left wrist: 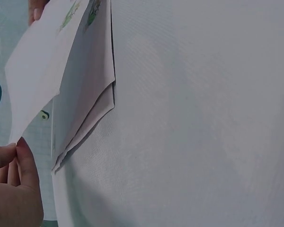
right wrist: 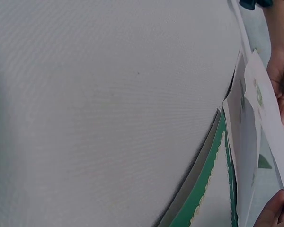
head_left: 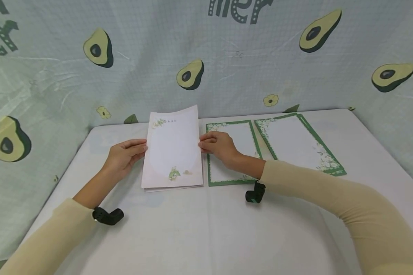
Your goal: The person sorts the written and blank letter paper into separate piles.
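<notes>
Both hands hold a sheet of paper (head_left: 173,149) with pale edges and small printed flowers, raised above a stack of similar sheets (left wrist: 92,80). My left hand (head_left: 125,156) pinches its left edge between thumb and fingers; the left wrist view shows this pinch close up. On the opposite edge, my right hand (head_left: 220,147) pinches the paper, its forearm passing over a green-bordered sheet (head_left: 232,168). In the right wrist view the lifted sheet (right wrist: 267,109) stands apart from the stack, and fingertips (right wrist: 274,203) grip its edge at the lower right.
Right of the hands lies another group of green-bordered sheets (head_left: 296,141), set at an angle and partly covered by the right sleeve. All rest on a white-covered table (head_left: 186,229). An avocado-printed cloth (head_left: 141,46) hangs behind and at the sides.
</notes>
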The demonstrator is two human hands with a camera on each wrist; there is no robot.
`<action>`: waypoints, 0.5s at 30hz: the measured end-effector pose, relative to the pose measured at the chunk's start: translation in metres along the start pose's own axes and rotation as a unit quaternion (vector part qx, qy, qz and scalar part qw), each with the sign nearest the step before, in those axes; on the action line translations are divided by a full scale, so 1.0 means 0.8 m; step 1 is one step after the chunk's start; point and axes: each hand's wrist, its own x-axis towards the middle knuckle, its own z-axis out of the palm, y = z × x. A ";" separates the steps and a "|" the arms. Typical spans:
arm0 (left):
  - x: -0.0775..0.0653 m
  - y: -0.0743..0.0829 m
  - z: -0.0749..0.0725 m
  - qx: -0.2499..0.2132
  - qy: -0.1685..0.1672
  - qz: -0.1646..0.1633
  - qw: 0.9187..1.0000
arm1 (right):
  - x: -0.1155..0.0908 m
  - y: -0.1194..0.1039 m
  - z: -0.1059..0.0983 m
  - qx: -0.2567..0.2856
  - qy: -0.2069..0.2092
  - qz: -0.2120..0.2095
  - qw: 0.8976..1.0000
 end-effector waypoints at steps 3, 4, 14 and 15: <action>0.001 0.000 -0.002 0.008 -0.006 -0.006 1.000 | 0.000 0.001 0.002 -0.006 0.006 0.006 1.000; 0.002 0.000 -0.003 0.011 -0.010 -0.009 1.000 | 0.000 0.002 0.002 -0.008 0.006 0.008 1.000; 0.002 0.002 -0.003 0.051 -0.038 -0.033 0.997 | -0.002 0.006 0.006 -0.048 0.017 0.023 0.998; 0.002 0.002 -0.002 0.057 -0.038 -0.034 0.997 | -0.002 0.005 0.006 -0.052 0.019 0.024 0.998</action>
